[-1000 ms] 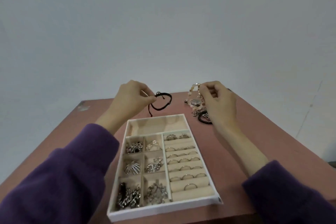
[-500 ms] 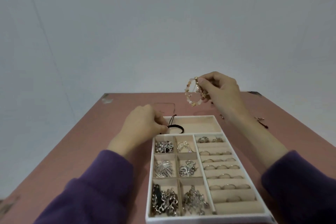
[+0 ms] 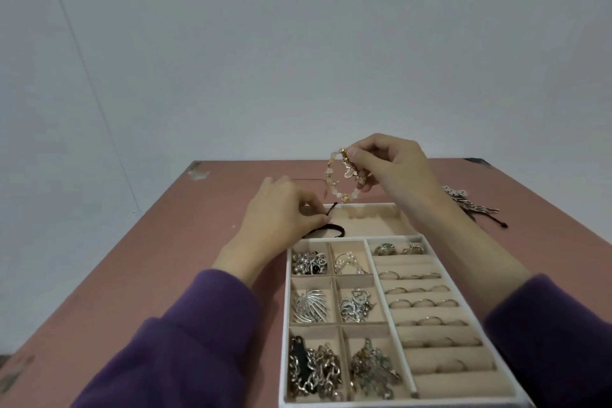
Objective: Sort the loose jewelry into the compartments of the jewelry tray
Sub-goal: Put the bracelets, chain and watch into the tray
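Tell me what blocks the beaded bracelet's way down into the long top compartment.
Nothing visible. The beaded bracelet hangs from the right hand above the long compartment, bare there; the black cord bracelet lies at its left end.

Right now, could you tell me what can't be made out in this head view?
- Black cord bracelet: its left end is hidden under the left hand.
- Jewelry tray: the near edge is cut off by the frame bottom.
- Loose jewelry pile on the table: partly behind the right forearm, pieces too small to tell.
- Beaded bracelet: its clasp is covered by the right hand.
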